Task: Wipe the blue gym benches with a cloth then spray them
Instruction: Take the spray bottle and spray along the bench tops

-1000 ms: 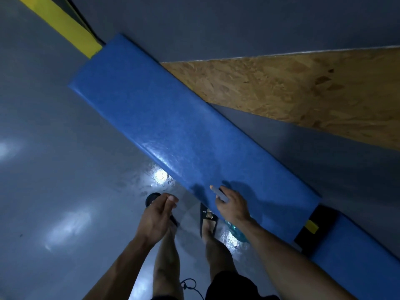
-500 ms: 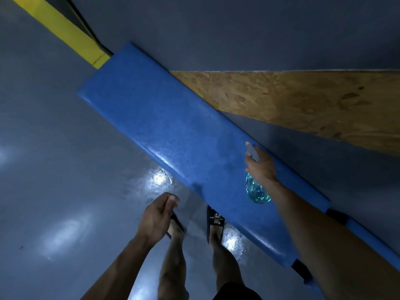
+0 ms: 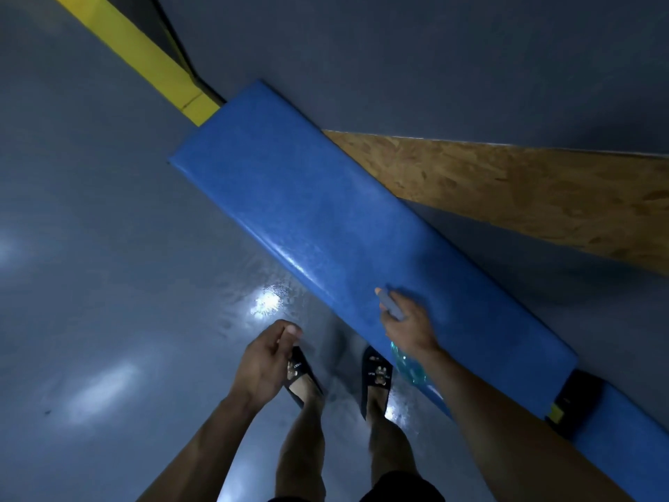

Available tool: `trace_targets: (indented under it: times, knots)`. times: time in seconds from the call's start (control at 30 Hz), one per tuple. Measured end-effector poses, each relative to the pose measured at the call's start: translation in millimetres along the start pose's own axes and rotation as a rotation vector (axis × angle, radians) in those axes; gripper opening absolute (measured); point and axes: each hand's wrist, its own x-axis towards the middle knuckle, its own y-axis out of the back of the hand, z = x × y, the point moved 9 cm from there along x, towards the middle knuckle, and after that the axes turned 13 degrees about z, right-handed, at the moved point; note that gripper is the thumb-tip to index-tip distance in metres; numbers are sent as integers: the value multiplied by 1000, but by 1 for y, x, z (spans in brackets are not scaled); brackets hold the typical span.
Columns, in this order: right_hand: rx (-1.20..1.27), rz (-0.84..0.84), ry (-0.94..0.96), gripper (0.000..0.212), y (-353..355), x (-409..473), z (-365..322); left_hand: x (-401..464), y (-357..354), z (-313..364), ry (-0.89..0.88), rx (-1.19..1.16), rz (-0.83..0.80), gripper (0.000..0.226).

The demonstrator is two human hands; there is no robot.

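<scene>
Since half a second ago the right hand [image 3: 407, 326] has drawn back from the far edge of the bench [image 3: 325, 226] to its near edge, at about 5 o'clock from the pad's middle, taking the bottle [image 3: 407, 367] with it. That hand is curled round the spray head, whose grey nozzle sticks out toward 10 o'clock over the blue pad; the teal body hangs below the wrist, over the near edge. Its forearm runs in from 5 o'clock. The left hand [image 3: 262, 360] hangs over the floor [image 3: 90, 248] above the left sandal [image 3: 302, 373], fingers loosely curled, holding nothing, with its forearm entering from 7 o'clock. A right sandal [image 3: 376, 375] stands just beside the bench. The bench runs from 11 to 4 o'clock, with a second bench [image 3: 622, 440] past a dark gap, a yellow strip [image 3: 144, 56] at 11 and a chipboard panel [image 3: 525, 197] at 2.
</scene>
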Motion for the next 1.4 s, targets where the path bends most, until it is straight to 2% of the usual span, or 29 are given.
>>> trace_targets:
  times: [0.03, 0.1, 0.17, 0.27, 0.33, 0.5, 0.57, 0.73, 0.83, 1.03, 1.17, 1.27, 1.33, 1.4]
  knots:
    - [-2, -26, 20, 8, -13, -6, -5, 3, 7, -3, 7, -9, 3, 24]
    - [-32, -65, 73, 14, -36, -16, -19, 11, 22, -7, 2, -12, 27, 30]
    - [-86, -55, 98, 12, -50, -21, -32, 18, 37, -10, -8, 5, 43, 35]
    - [-168, -29, 81, 9, -61, -21, -49, 26, 53, -18, 13, -13, 55, 28]
    - [-149, 6, 64, 6, -62, -15, -58, 28, 62, -20, 8, -11, 63, 32]
    - [14, 74, -34, 5, -46, 15, -79, 36, 80, -20, 21, -10, 63, 41]
    - [67, 109, -64, 14, -36, 40, -86, 44, 87, -19, 44, -13, 73, 40]
    - [40, 230, -17, 7, 3, 94, -139, 72, 106, 2, 38, -41, 97, 46]
    - [-31, 247, -16, 2, 14, 121, -160, 92, 114, 14, 32, -48, 107, 48]
    - [-126, 184, -11, 10, -2, 128, -186, 121, 121, 25, 60, -25, 114, 30]
    - [-45, -20, 62, 15, -47, 114, -199, 137, 132, 35, 67, -8, 129, 31]
    - [-44, -144, 131, 9, -78, 95, -214, 148, 143, 47, 62, -27, 154, 36]
    - [-87, -223, 186, 33, -98, 82, -225, 155, 150, 50, 70, -39, 173, 39]
    - [-179, -253, 204, 37, -111, 77, -232, 160, 156, 51, 76, -29, 177, 37]
